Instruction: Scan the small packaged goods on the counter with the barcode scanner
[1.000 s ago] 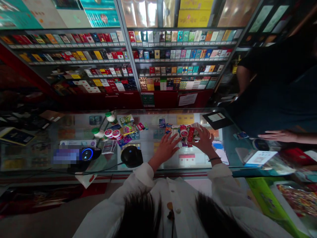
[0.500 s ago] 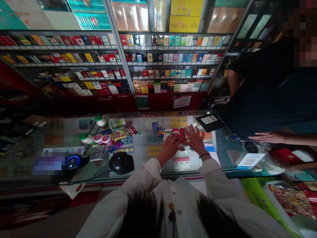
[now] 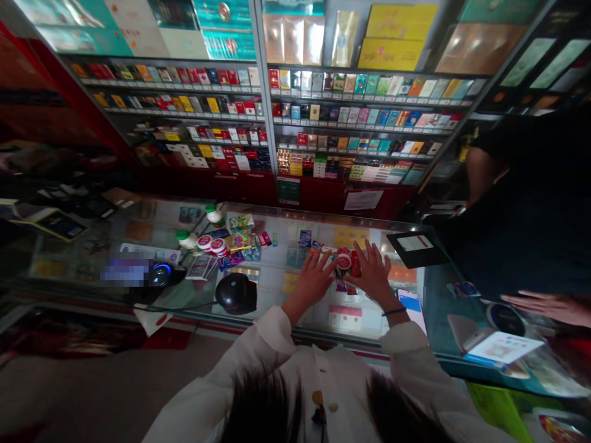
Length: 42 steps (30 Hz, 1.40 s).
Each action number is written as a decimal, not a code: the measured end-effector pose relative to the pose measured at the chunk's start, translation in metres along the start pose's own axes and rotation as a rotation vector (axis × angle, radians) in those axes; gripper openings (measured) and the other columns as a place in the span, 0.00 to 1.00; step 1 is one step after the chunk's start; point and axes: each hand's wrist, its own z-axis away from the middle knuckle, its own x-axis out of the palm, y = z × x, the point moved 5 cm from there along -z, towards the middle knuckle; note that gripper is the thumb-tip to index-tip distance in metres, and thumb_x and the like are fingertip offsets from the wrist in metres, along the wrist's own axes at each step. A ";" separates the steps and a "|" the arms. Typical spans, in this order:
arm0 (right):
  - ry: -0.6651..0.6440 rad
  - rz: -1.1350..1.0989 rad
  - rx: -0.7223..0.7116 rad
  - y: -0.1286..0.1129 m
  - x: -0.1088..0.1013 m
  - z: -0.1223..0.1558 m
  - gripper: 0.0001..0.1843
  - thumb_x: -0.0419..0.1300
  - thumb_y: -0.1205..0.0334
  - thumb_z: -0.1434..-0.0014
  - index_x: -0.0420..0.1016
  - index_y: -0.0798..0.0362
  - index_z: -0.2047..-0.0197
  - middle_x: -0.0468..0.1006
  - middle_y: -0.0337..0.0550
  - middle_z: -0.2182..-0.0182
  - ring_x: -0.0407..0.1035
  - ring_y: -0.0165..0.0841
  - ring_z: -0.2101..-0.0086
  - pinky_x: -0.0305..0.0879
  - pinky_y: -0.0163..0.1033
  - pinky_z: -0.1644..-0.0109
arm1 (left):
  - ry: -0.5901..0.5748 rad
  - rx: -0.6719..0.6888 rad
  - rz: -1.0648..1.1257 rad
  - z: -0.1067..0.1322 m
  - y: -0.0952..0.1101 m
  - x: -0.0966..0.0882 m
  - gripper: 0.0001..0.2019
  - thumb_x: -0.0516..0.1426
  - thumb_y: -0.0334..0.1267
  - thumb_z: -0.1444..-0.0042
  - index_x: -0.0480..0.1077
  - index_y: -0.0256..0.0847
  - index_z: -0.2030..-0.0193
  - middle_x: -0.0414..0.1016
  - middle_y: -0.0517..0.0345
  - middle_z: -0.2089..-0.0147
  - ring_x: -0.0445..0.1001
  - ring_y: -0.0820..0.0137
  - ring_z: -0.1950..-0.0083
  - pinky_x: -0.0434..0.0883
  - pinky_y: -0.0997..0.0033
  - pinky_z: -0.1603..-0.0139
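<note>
Fingers (image 3: 369, 255) spread open, left hand (image 3: 313, 284) and right hand (image 3: 373, 275) either side of red-white round tin (image 3: 343, 262), lying on loose small packs (image 3: 329, 251) atop glass counter (image 3: 443, 307). Cigarette shelves (image 3: 351, 117) behind; second person's open hand (image 3: 545, 306) at right.

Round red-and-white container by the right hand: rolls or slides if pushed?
The round red-and-white container seems to lie face up, so it would likely slide, not roll. It sits on loose small packs beside the right hand, so a push could tip it. Weight and material are hard to tell.
</note>
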 end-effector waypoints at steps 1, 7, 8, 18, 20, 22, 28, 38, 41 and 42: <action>0.000 -0.019 -0.027 -0.008 0.000 -0.006 0.53 0.63 0.39 0.41 0.43 0.42 0.21 0.43 0.54 0.23 0.41 0.56 0.27 0.39 0.70 0.30 | 0.010 -0.030 -0.008 0.003 -0.006 -0.009 0.30 0.53 0.44 0.31 0.54 0.52 0.23 0.52 0.54 0.20 0.46 0.53 0.19 0.56 0.45 0.24; -0.006 -0.118 -0.235 -0.075 0.006 -0.048 0.44 0.62 0.42 0.37 0.51 0.41 0.23 0.46 0.53 0.23 0.42 0.55 0.27 0.40 0.69 0.29 | 0.063 -0.191 -0.079 0.029 -0.066 -0.067 0.28 0.53 0.44 0.30 0.56 0.51 0.24 0.54 0.55 0.21 0.49 0.55 0.20 0.59 0.48 0.26; -0.003 -0.139 -0.265 -0.089 0.008 -0.054 0.43 0.61 0.42 0.37 0.52 0.41 0.24 0.47 0.53 0.23 0.43 0.55 0.27 0.41 0.69 0.29 | 0.074 -0.216 -0.093 0.035 -0.079 -0.077 0.28 0.52 0.44 0.30 0.57 0.51 0.25 0.55 0.55 0.21 0.50 0.54 0.20 0.58 0.48 0.25; -0.127 -0.282 -0.385 -0.231 0.055 -0.110 0.36 0.60 0.46 0.35 0.60 0.42 0.26 0.55 0.50 0.25 0.48 0.51 0.28 0.42 0.65 0.29 | 0.095 -0.488 -0.120 0.115 -0.247 -0.128 0.25 0.52 0.41 0.31 0.64 0.50 0.28 0.64 0.52 0.25 0.55 0.53 0.22 0.58 0.42 0.26; -0.153 -0.289 -0.393 -0.259 0.067 -0.117 0.36 0.60 0.47 0.35 0.61 0.43 0.26 0.55 0.50 0.25 0.48 0.51 0.28 0.42 0.64 0.28 | 0.095 -0.524 -0.135 0.130 -0.279 -0.124 0.24 0.52 0.41 0.31 0.65 0.50 0.29 0.65 0.51 0.26 0.57 0.54 0.23 0.59 0.43 0.27; -0.182 -0.300 -0.399 -0.286 0.078 -0.123 0.36 0.61 0.48 0.35 0.60 0.43 0.26 0.55 0.49 0.25 0.47 0.51 0.28 0.41 0.65 0.28 | 0.071 -0.534 -0.149 0.142 -0.306 -0.117 0.24 0.54 0.41 0.33 0.66 0.49 0.30 0.65 0.50 0.26 0.57 0.53 0.23 0.60 0.44 0.27; -0.235 -0.332 -0.440 -0.353 0.107 -0.134 0.36 0.62 0.50 0.35 0.60 0.40 0.26 0.56 0.48 0.25 0.48 0.50 0.28 0.42 0.65 0.28 | -0.035 -0.486 -0.136 0.148 -0.356 -0.096 0.26 0.59 0.38 0.37 0.68 0.45 0.32 0.65 0.47 0.27 0.57 0.52 0.23 0.58 0.45 0.26; -0.273 -0.296 -0.398 -0.386 0.133 -0.135 0.39 0.62 0.49 0.36 0.58 0.41 0.25 0.55 0.47 0.25 0.46 0.50 0.27 0.36 0.65 0.25 | -0.088 -0.306 -0.079 0.135 -0.382 -0.078 0.28 0.62 0.44 0.39 0.67 0.48 0.31 0.66 0.47 0.27 0.57 0.51 0.23 0.58 0.42 0.26; -0.290 -0.290 -0.385 -0.385 0.132 -0.134 0.40 0.63 0.51 0.37 0.57 0.40 0.25 0.56 0.46 0.25 0.48 0.50 0.27 0.37 0.64 0.25 | -0.076 -0.277 -0.068 0.132 -0.383 -0.080 0.27 0.63 0.42 0.39 0.69 0.47 0.33 0.68 0.47 0.29 0.59 0.51 0.25 0.58 0.42 0.26; -0.293 -0.287 -0.379 -0.384 0.131 -0.134 0.40 0.64 0.51 0.37 0.57 0.40 0.25 0.56 0.46 0.25 0.48 0.50 0.27 0.37 0.64 0.26 | -0.066 -0.262 -0.066 0.131 -0.382 -0.082 0.26 0.63 0.42 0.40 0.70 0.47 0.34 0.69 0.48 0.29 0.60 0.51 0.25 0.57 0.42 0.26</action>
